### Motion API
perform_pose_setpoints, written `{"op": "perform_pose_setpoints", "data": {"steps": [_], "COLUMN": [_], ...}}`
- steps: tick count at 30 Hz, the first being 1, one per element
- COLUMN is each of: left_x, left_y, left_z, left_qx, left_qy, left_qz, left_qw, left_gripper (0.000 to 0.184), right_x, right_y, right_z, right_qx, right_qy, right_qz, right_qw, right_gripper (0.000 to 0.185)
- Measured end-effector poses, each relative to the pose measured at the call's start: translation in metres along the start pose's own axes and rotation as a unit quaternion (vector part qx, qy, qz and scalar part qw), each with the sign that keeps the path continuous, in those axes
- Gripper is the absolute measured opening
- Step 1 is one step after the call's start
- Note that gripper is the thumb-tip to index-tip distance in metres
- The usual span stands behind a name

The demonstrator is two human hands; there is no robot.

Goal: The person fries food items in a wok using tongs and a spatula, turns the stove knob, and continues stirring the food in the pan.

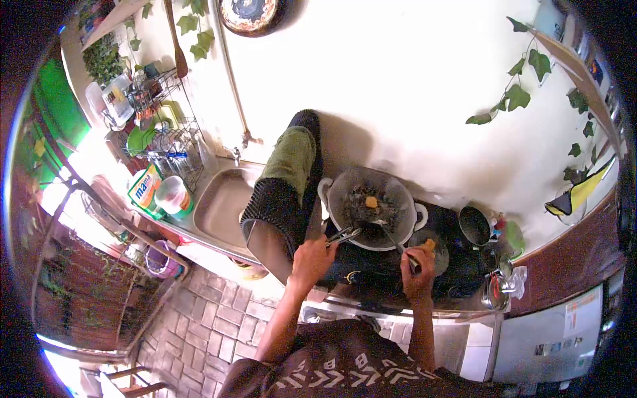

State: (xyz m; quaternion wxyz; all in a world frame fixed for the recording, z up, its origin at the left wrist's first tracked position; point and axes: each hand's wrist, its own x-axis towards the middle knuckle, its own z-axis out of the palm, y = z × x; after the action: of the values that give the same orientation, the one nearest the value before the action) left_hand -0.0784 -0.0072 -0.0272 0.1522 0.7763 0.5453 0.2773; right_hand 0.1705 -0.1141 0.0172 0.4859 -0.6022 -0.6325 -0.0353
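My left hand [314,263] is closed on metal tongs [344,234], whose tips reach over the near left rim of a large grey wok [336,192]. In my right hand [418,268] is the handle of a long utensil [393,237]; its far end reaches into the wok. One orange-brown piece of food [371,201] lies in the middle of the wok, in dark bubbling oil. Beside the wok, just past my right hand, a plate [438,251] holds some yellow-brown food [429,245].
The black stove [378,263] carries the wok. At its right stands a dark pan [475,225]. A tall green and black cylinder-like object [292,159] stands left of the wok, beside the sink [225,205]. A dish rack [166,126] is farther left.
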Motion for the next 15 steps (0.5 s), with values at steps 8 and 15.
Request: {"op": "perform_pose_setpoints", "data": {"steps": [8,15], "left_x": [-0.002,-0.001], "left_y": [0.020,0.028], "left_z": [0.006,0.004], "left_qx": [0.031,0.034], "left_qy": [-0.013,-0.018], "left_qz": [0.003,-0.034], "left_qw": [0.999,0.999], "left_gripper": [0.042,0.040], "right_x": [0.009,0.016], "right_y": [0.018,0.035], "right_z": [0.020,-0.024], "right_qx": [0.050,0.025], "right_qy": [-0.018,-0.022], "right_qz": [-0.001,-0.011], "right_qw": [0.999,0.999], "right_gripper": [0.008,0.008]}}
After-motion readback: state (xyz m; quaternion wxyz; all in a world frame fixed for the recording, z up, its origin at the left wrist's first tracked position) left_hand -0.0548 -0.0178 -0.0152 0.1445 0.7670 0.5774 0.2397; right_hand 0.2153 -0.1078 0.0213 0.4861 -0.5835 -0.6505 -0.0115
